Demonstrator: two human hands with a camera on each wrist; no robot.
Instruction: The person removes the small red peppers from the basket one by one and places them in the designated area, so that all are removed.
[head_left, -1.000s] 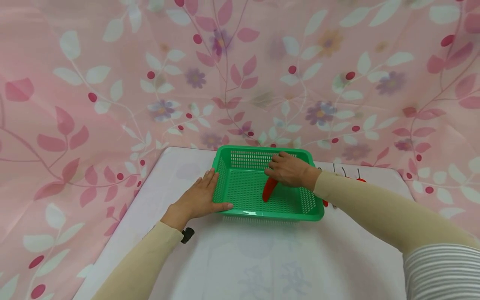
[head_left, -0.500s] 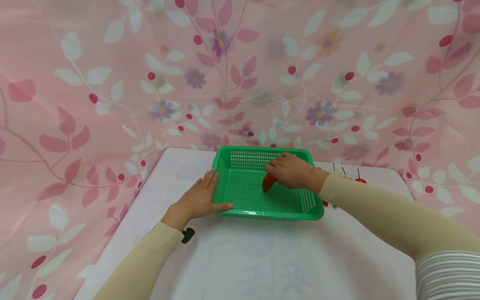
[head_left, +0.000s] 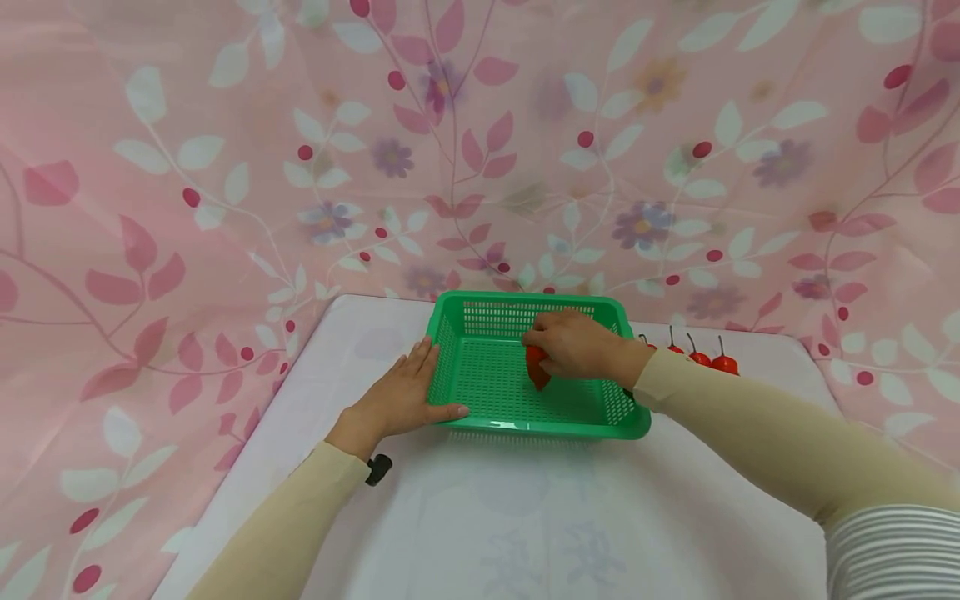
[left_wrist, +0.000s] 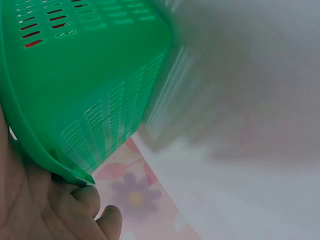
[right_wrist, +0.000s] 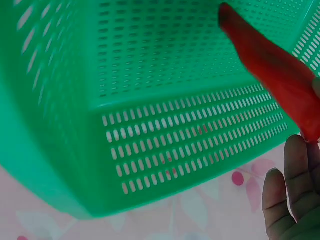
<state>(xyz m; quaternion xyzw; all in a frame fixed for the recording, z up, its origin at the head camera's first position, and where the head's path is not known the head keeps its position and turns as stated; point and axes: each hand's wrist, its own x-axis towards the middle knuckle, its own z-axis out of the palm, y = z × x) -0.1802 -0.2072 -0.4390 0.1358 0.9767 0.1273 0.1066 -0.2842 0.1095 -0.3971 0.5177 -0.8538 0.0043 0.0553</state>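
A green plastic basket (head_left: 480, 427) with slotted walls stands on the white table. My right hand (head_left: 577, 343) reaches inside it and grips a red chili pepper (head_left: 537, 368). In the right wrist view the chili pepper (right_wrist: 272, 70) tapers to a dark tip, above the basket floor, and its upper end is partly hidden by the fingers. My left hand (head_left: 392, 400) rests against the basket's left side, fingers straight along the wall, thumb over the front rim. Seen from the left wrist, the rim (left_wrist: 30, 145) lies against the palm of the left hand (left_wrist: 50, 210).
Several round red fruits (head_left: 724, 364) with thin dark stems lie on the table just right of the basket, partly behind my right forearm. A pink floral curtain (head_left: 480, 167) hangs behind the table. White cloth (head_left: 525, 508) covers the table in front.
The chili pepper has risen a little and turned from slanted to more upright in my right hand. More red fruits show past the right arm. My left hand and the basket stay put.
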